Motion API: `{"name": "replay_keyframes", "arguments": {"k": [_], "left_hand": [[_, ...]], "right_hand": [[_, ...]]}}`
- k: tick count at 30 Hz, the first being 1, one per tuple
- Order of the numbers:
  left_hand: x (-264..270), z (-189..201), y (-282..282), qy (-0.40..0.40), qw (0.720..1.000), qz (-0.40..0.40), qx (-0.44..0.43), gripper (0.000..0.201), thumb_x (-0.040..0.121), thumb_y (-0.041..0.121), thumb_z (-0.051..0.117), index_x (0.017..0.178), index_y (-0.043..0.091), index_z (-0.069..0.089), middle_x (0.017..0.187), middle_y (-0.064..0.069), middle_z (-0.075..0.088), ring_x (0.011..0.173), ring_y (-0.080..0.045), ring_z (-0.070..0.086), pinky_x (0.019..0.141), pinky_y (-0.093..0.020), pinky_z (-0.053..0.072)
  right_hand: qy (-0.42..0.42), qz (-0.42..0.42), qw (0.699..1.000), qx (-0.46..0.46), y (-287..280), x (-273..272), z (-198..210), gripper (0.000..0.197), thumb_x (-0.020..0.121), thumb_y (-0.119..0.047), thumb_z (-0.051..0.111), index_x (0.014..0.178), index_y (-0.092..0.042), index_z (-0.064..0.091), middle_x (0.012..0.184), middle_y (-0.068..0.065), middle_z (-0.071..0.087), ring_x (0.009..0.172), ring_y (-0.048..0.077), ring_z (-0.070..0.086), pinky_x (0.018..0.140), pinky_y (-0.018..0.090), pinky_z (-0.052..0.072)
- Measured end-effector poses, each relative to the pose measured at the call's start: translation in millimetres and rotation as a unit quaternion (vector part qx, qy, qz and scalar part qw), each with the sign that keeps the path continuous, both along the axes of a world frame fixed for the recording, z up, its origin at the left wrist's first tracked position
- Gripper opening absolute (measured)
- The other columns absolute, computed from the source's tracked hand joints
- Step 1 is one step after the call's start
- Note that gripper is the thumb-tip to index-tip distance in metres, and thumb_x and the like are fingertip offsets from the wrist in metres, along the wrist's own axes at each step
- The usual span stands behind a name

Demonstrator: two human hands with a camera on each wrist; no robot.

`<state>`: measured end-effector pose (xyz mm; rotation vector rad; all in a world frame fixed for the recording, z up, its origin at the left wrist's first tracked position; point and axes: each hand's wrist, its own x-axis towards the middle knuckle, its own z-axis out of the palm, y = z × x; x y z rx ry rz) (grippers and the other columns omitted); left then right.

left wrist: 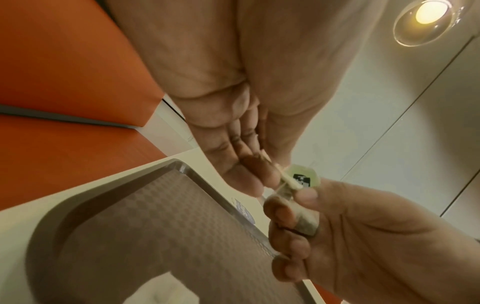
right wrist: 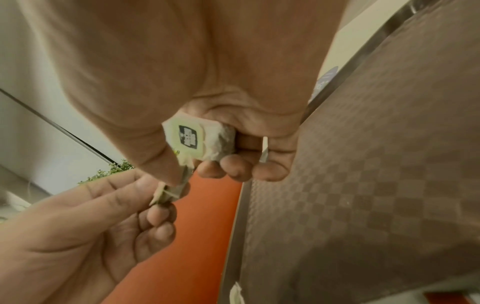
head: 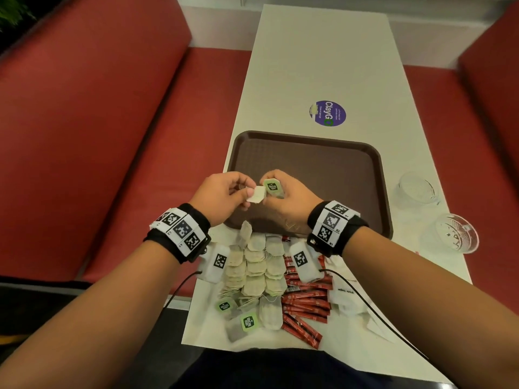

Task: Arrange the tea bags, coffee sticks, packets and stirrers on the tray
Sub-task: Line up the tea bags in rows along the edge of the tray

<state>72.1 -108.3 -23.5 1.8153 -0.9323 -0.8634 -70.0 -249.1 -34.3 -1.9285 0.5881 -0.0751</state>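
- I worked at a long white table (head: 323,66) flanked by red bench seats (head: 98,122); a round purple sticker (head: 328,113) sat past the tray.
- My left hand (head: 222,195) pinched a white paper tag (head: 256,194), and my right hand (head: 286,196) gripped a green-labelled tea bag (head: 273,187), both above the near edge of the brown tray (head: 323,164).
- Loose tea bags (head: 257,272) and red coffee sticks (head: 306,301) lay on the table between my wrists, nearer me than the tray.
- Two clear glass bowls (head: 449,233) stood to the tray's right.
- A recessed ceiling light (left wrist: 428,18) glowed overhead.

Textured plastic tray (head: 306,153) (matt brown)
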Motion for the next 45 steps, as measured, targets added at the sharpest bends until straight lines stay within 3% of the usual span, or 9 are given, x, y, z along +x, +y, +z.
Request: {"name": "replay_keyframes", "arguments": {"k": [5, 8, 12, 16, 19, 23, 28, 37, 45], "left_hand": [[3, -2, -3, 0.016, 0.999, -0.051, 0.007, 0.035, 0.074, 0.012, 0.086, 0.105, 0.021, 0.072, 0.098, -0.009, 0.075, 0.081, -0.025, 0.067, 0.086, -0.040, 0.059], [2, -6, -8, -0.012, 0.999, -0.042, -0.002, 0.017, 0.087, 0.016, 0.075, 0.103, 0.019, 0.073, 0.086, -0.008, 0.075, 0.076, -0.031, 0.069, 0.077, -0.041, 0.060], [5, -11, -17, -0.123, 0.992, -0.018, 0.005, 0.011, 0.094, 0.025, 0.067, 0.101, 0.022, 0.076, 0.071, 0.015, 0.067, 0.063, 0.000, 0.058, 0.066, -0.020, 0.047], [24, -25, -32, -0.139, 0.990, 0.000, 0.020, 0.012, 0.096, 0.022, 0.064, 0.101, 0.022, 0.074, 0.074, 0.018, 0.066, 0.063, 0.004, 0.055, 0.071, -0.023, 0.049], [52, -41, -53, -0.167, 0.984, 0.030, 0.062, 0.016, 0.096, 0.016, 0.061, 0.103, 0.024, 0.072, 0.079, 0.012, 0.068, 0.067, -0.004, 0.060, 0.079, -0.031, 0.056], [88, -54, -86, -0.220, 0.964, 0.067, 0.131, 0.019, 0.090, 0.013, 0.061, 0.102, 0.022, 0.073, 0.092, -0.002, 0.074, 0.089, -0.021, 0.069, 0.086, -0.031, 0.055], [112, -66, -118, -0.199, 0.958, 0.113, 0.174, 0.018, 0.076, 0.011, 0.074, 0.077, 0.028, 0.069, 0.089, -0.003, 0.075, 0.086, -0.024, 0.072, 0.082, -0.036, 0.060], [118, -70, -128, -0.280, 0.922, 0.132, 0.233, 0.061, 0.070, 0.027, 0.088, 0.120, 0.021, 0.054, 0.122, -0.006, 0.055, 0.109, -0.026, 0.056, 0.091, -0.037, 0.048], [115, -61, -146, -0.334, 0.883, 0.031, 0.328, 0.031, 0.093, 0.029, 0.063, 0.121, 0.017, 0.069, 0.133, -0.008, 0.059, 0.117, -0.031, 0.059, 0.097, -0.034, 0.047]], "right_hand": [[-0.024, -0.024, 0.999, 0.018, -5, 3, -1, 0.011, 0.091, -0.021, 0.070, 0.098, -0.015, 0.068, 0.089, 0.004, 0.069, 0.080, 0.019, 0.063, 0.077, 0.037, 0.053], [-0.017, -0.023, 1.000, -0.007, -9, 2, -5, 0.008, 0.093, -0.017, 0.066, 0.094, -0.009, 0.069, 0.080, 0.006, 0.065, 0.070, 0.015, 0.056, 0.068, 0.035, 0.048], [0.009, -0.023, 1.000, 0.008, -10, 1, -15, 0.019, 0.093, -0.029, 0.069, 0.094, -0.011, 0.069, 0.078, 0.012, 0.066, 0.067, 0.018, 0.056, 0.064, 0.036, 0.048], [0.070, -0.025, 0.997, -0.021, -12, -2, -33, 0.024, 0.096, -0.034, 0.064, 0.088, -0.011, 0.066, 0.076, 0.006, 0.067, 0.065, 0.021, 0.059, 0.069, 0.037, 0.052], [0.155, 0.038, 0.986, -0.041, -9, -10, -47, 0.019, 0.099, -0.027, 0.056, 0.089, -0.016, 0.067, 0.088, 0.000, 0.075, 0.079, 0.021, 0.070, 0.082, 0.042, 0.058], [0.172, 0.057, 0.982, -0.057, -5, -15, -51, 0.021, 0.098, -0.026, 0.056, 0.084, -0.021, 0.071, 0.084, -0.004, 0.074, 0.077, 0.017, 0.069, 0.072, 0.036, 0.057], [0.167, 0.051, 0.985, -0.004, 1, -26, -49, 0.015, 0.100, -0.021, 0.056, 0.089, -0.020, 0.065, 0.089, -0.009, 0.077, 0.081, 0.009, 0.069, 0.067, 0.023, 0.053], [0.153, 0.035, 0.987, 0.037, -5, -31, -51, 0.019, 0.103, -0.023, 0.053, 0.104, -0.010, 0.066, 0.094, -0.008, 0.077, 0.086, 0.012, 0.071, 0.081, 0.035, 0.059], [0.153, 0.034, 0.984, 0.085, -6, -31, -51, 0.019, 0.104, -0.022, 0.050, 0.107, -0.008, 0.062, 0.092, -0.002, 0.077, 0.087, 0.016, 0.070, 0.090, 0.044, 0.057]]}}
